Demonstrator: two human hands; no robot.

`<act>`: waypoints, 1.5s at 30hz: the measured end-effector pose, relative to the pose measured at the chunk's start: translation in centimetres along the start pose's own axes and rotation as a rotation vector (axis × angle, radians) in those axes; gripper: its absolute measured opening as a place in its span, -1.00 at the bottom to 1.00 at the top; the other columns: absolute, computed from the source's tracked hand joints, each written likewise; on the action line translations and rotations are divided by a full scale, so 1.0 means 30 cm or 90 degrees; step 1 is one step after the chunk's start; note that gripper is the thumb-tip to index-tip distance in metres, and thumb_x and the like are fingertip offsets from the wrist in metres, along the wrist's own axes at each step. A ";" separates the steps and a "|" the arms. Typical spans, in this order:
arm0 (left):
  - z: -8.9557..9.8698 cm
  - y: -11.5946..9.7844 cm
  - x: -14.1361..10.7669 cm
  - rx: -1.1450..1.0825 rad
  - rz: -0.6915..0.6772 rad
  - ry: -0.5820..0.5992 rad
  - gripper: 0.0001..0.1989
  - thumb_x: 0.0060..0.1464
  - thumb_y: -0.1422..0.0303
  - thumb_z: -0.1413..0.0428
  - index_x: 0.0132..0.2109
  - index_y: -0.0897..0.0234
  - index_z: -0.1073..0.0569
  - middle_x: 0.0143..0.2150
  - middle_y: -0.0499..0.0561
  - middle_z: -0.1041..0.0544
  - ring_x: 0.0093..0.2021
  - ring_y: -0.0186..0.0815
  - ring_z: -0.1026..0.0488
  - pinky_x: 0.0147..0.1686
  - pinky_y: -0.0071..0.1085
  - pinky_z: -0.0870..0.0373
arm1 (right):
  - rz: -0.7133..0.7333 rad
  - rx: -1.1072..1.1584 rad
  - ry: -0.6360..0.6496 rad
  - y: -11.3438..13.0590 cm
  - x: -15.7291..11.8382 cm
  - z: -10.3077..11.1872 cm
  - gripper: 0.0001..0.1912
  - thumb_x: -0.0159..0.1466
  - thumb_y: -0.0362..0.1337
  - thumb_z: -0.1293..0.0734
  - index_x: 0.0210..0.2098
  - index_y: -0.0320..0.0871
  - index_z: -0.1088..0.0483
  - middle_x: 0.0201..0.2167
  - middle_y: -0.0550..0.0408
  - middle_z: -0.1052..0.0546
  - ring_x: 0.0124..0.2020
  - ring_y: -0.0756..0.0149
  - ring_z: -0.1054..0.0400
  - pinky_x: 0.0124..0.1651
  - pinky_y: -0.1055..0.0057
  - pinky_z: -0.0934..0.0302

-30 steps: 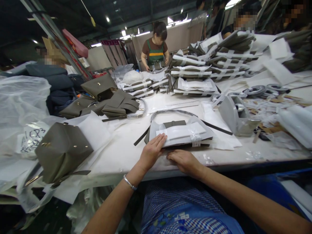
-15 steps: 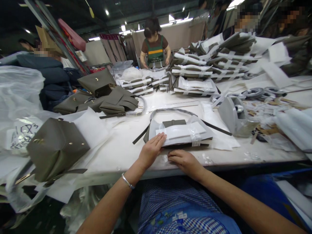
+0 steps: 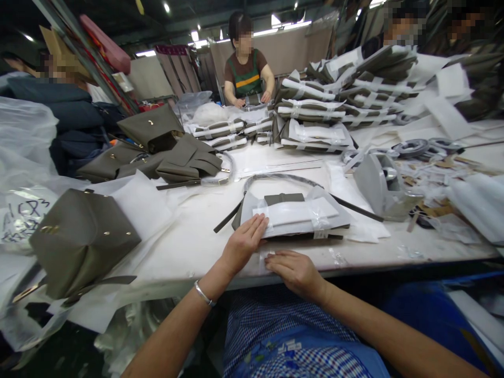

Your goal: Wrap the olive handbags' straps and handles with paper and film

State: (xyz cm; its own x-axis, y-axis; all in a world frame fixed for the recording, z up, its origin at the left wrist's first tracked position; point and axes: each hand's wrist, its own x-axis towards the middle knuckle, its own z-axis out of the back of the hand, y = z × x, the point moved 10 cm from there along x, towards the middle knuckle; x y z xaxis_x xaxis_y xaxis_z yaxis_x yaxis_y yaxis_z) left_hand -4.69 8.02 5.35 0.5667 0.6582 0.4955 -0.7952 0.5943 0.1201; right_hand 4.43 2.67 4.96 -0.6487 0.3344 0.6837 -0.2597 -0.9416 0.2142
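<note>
My left hand (image 3: 247,239) lies with its fingers stretched over the left end of a white foam sheet (image 3: 293,211) on a folded olive-grey handbag (image 3: 284,198). White paper wraps the bag, and a strip of clear tape (image 3: 321,218) crosses its right side. A wrapped handle (image 3: 281,178) arches behind it, with dark strap ends at either side. Just below the bag, my right hand (image 3: 297,270) is closed near the table's front edge, its fingertips pinching what looks like a piece of clear tape (image 3: 266,258).
More tape pieces (image 3: 337,256) stick to the table edge. A grey tape dispenser (image 3: 380,184) stands right, before tape rolls (image 3: 411,148). An unwrapped handbag (image 3: 84,236) sits left, with more bags (image 3: 185,157) behind. Wrapped bags (image 3: 311,110) are stacked at the back; a co-worker (image 3: 248,73) stands opposite.
My right hand has shifted slightly left and down, drawing back from the bag. My left hand stays on the foam sheet. The co-worker's head has lifted.
</note>
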 end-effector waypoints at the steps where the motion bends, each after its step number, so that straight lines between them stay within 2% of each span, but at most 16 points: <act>1: 0.000 -0.001 0.000 -0.003 -0.003 -0.004 -0.44 0.27 0.34 -0.09 0.31 0.51 -0.19 0.29 0.28 -0.32 0.32 -0.11 -0.23 0.28 -0.20 -0.30 | -0.005 -0.001 -0.003 0.003 -0.004 0.001 -0.72 0.32 -0.52 -0.18 -0.12 -0.20 -0.46 -0.17 -0.01 -0.62 -0.17 0.27 -0.54 -0.02 0.26 -0.45; 5: -0.005 -0.003 -0.002 -0.017 0.006 -0.011 -0.48 0.29 0.35 -0.06 0.30 0.50 -0.21 0.29 0.26 -0.33 0.32 -0.14 -0.24 0.27 -0.21 -0.30 | -0.019 -0.005 -0.008 0.015 -0.005 0.026 -0.72 0.33 -0.52 -0.18 -0.11 -0.18 -0.46 -0.16 0.02 -0.63 -0.15 0.30 -0.54 -0.02 0.29 -0.45; 9: -0.013 -0.007 -0.008 -0.019 0.024 -0.005 -0.49 0.29 0.37 -0.05 0.31 0.49 -0.20 0.31 0.26 -0.30 0.33 -0.12 -0.22 0.27 -0.19 -0.29 | -0.017 -0.017 -0.007 0.017 0.040 0.073 -0.72 0.33 -0.52 -0.18 -0.12 -0.17 -0.46 -0.19 0.03 -0.63 -0.18 0.34 -0.54 -0.04 0.33 -0.45; 12: -0.016 -0.014 -0.013 -0.004 0.032 -0.002 -0.50 0.30 0.42 -0.03 0.32 0.49 -0.19 0.32 0.26 -0.28 0.33 -0.12 -0.20 0.27 -0.18 -0.29 | 0.014 -0.055 -0.010 0.014 0.093 0.107 -0.78 0.34 -0.49 -0.22 -0.15 -0.15 -0.47 -0.21 0.06 -0.64 -0.23 0.37 -0.54 -0.01 0.32 -0.43; 15: -0.014 -0.022 -0.017 0.020 0.039 -0.003 -0.53 0.30 0.47 0.02 0.31 0.49 -0.20 0.33 0.24 -0.27 0.34 -0.12 -0.19 0.27 -0.18 -0.28 | 0.061 -0.109 -0.020 0.008 0.141 0.133 -0.81 0.35 -0.47 -0.25 -0.15 -0.15 -0.46 -0.18 0.07 -0.63 -0.17 0.35 -0.53 0.12 0.24 -0.36; 19: -0.009 -0.033 -0.021 0.050 0.053 0.004 -0.53 0.32 0.47 0.07 0.33 0.48 -0.18 0.36 0.21 -0.23 0.36 -0.12 -0.15 0.28 -0.17 -0.25 | 0.097 -0.156 -0.014 -0.018 0.188 0.141 -0.79 0.35 -0.50 -0.24 -0.15 -0.17 -0.47 -0.15 0.04 -0.63 -0.04 0.28 -0.50 0.21 0.13 -0.27; 22: -0.004 -0.035 -0.024 0.060 0.066 0.002 -0.54 0.33 0.48 0.10 0.33 0.46 -0.18 0.36 0.19 -0.22 0.36 -0.14 -0.16 0.28 -0.17 -0.25 | 0.100 -0.166 0.018 -0.047 0.208 0.125 -0.76 0.36 -0.50 -0.20 -0.17 -0.18 -0.47 -0.14 0.02 -0.62 -0.07 0.30 -0.50 0.18 0.17 -0.30; 27: 0.007 -0.034 -0.027 0.049 0.062 -0.031 -0.56 0.33 0.48 0.11 0.31 0.49 -0.21 0.33 0.20 -0.27 0.33 -0.14 -0.20 0.26 -0.19 -0.28 | 0.032 -0.199 0.082 -0.120 0.214 0.088 -0.77 0.39 -0.44 -0.18 -0.18 -0.20 -0.48 -0.25 0.01 -0.61 -0.25 0.29 -0.50 -0.09 0.35 -0.37; 34: 0.018 -0.031 -0.033 0.003 0.071 -0.075 -0.61 0.31 0.51 0.07 0.24 0.49 -0.29 0.28 0.25 -0.34 0.30 -0.14 -0.26 0.24 -0.16 -0.32 | -0.113 -0.257 0.177 -0.219 0.227 0.039 -0.77 0.42 -0.29 -0.20 -0.28 -0.10 -0.48 -0.40 0.12 -0.56 -0.38 0.32 -0.40 -0.31 0.42 -0.15; 37: 0.024 -0.027 -0.048 -0.029 0.087 -0.090 -0.64 0.30 0.52 0.05 0.21 0.46 -0.32 0.25 0.26 -0.38 0.29 -0.14 -0.28 0.23 -0.12 -0.34 | -0.161 -0.262 0.207 -0.254 0.244 0.020 -0.75 0.42 -0.24 -0.21 -0.34 -0.11 -0.45 -0.43 0.10 -0.52 -0.35 0.31 -0.38 -0.32 0.42 -0.09; 42: 0.041 -0.020 -0.070 -0.061 0.107 -0.107 -0.66 0.27 0.54 0.02 0.16 0.47 -0.38 0.14 0.25 -0.48 0.19 -0.12 -0.39 0.20 -0.10 -0.37 | -0.225 -0.228 0.253 -0.298 0.252 -0.006 -0.84 0.40 -0.21 -0.26 -0.28 -0.10 -0.42 -0.34 0.11 -0.52 -0.26 0.30 -0.38 -0.33 0.45 -0.07; 45: 0.046 -0.015 -0.069 -0.080 0.119 -0.113 -0.65 0.23 0.56 0.02 0.14 0.45 -0.39 0.13 0.24 -0.50 0.16 -0.11 -0.41 0.19 -0.09 -0.38 | -0.235 -0.210 0.267 -0.304 0.255 -0.013 -0.82 0.41 -0.20 -0.26 -0.29 -0.11 -0.40 -0.33 0.11 -0.51 -0.22 0.30 -0.37 -0.31 0.45 -0.08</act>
State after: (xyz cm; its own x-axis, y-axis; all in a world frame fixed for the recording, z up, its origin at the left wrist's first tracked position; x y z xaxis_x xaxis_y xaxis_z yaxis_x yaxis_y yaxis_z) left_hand -5.81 5.73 5.46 0.3576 0.6775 0.6427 -0.8433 0.5299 -0.0894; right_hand 1.55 13.83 7.96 -0.6816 0.6836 0.2610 -0.6820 -0.7228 0.1119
